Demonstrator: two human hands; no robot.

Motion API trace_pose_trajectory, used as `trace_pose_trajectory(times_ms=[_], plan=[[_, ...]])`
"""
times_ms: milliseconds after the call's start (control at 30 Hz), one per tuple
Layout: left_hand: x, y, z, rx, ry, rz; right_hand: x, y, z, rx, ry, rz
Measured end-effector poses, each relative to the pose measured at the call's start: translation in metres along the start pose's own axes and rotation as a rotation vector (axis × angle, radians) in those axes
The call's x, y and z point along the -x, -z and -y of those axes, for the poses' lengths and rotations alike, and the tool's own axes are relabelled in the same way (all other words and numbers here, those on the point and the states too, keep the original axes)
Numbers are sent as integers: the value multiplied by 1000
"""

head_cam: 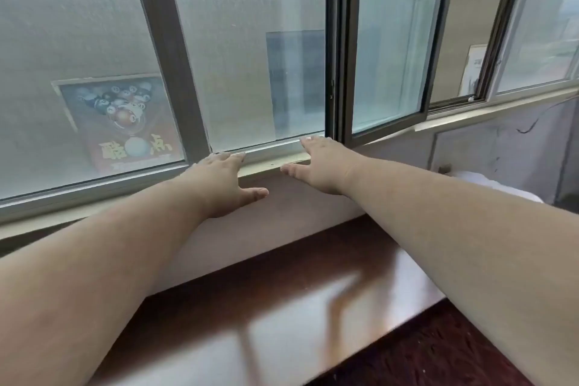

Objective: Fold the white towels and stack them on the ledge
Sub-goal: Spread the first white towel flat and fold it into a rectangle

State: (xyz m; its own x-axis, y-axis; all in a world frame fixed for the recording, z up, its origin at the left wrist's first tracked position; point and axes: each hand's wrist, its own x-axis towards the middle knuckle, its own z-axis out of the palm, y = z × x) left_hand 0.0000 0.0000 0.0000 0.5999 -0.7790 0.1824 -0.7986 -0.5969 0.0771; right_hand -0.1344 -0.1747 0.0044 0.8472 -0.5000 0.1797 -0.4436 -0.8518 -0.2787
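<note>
Single head view, looking forward and slightly down along both outstretched arms
Camera sits close above the glossy brown ledge (282, 307), facing the window (250, 72) at near range; wide-angle bend curves the frame bars. Left hand (224, 185) and right hand (319, 163) reach mid-frame toward the sill (269, 166). No second view, so no shared ground

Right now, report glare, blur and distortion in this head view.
Head view: daylight glares in pale streaks on the glossy brown ledge; forearms blur near the bottom edge; the window frame leans from wide-angle distortion; left hand and right hand stay fairly sharp.
</note>
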Motion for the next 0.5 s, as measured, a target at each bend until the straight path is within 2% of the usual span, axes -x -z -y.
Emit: trace_pose_trajectory(times_ms=[133,300,500], plan=[[-15,-7,-46,56,-61,-27,18,14,-49,-38,-46,-74],[-31,-15,-138,180,-215,-292,56,40,-130,-136,-133,-421],[-43,-58,-278,255,-328,-274,129,61,-260,-220,-265,-496]])
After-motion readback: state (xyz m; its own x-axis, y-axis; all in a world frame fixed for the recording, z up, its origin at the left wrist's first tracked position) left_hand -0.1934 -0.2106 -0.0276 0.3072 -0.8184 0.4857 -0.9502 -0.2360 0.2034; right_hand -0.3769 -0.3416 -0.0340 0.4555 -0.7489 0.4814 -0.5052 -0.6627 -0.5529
